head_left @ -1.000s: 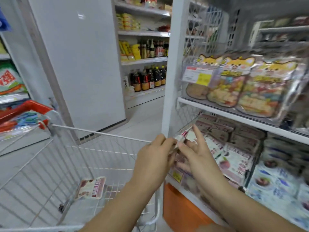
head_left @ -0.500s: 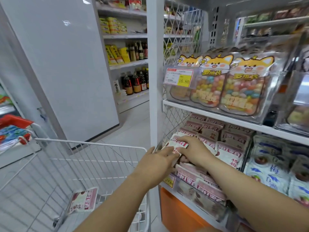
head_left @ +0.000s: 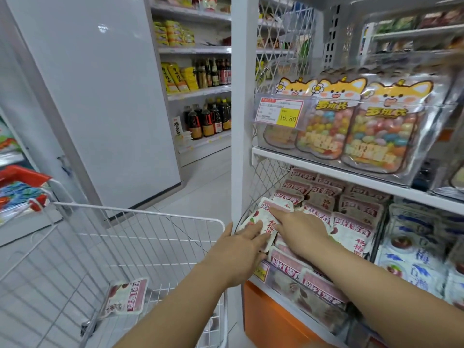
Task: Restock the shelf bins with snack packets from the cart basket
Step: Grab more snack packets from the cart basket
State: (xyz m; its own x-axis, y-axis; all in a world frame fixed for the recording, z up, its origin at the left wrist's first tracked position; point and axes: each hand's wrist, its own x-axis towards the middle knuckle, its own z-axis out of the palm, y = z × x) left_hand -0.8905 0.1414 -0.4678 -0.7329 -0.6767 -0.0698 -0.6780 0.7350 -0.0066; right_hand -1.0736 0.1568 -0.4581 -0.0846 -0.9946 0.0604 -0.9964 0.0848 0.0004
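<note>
Both my hands rest on a white and pink snack packet (head_left: 264, 222) at the left front of the lower shelf bin (head_left: 296, 280). My left hand (head_left: 241, 243) lies flat on its lower edge, fingers together. My right hand (head_left: 298, 228) presses on the packet from the right, index finger stretched toward the packets behind. The bin holds several matching pink packets (head_left: 351, 214). One more packet (head_left: 126, 298) of the same kind lies in the white wire cart basket (head_left: 140, 212) at lower left.
Above the bin a shelf carries a clear bin of fox-print candy bags (head_left: 371, 131) with a yellow price tag (head_left: 281, 113). Blue and white packets (head_left: 421, 252) fill the bin to the right. A white upright post (head_left: 242, 109) stands between cart and shelf. Bottles line far shelves (head_left: 208, 119).
Both hands carried the packet from in front of the shelf into the lower bin and now press it down among the others. The view has shifted closer to the shelf.
</note>
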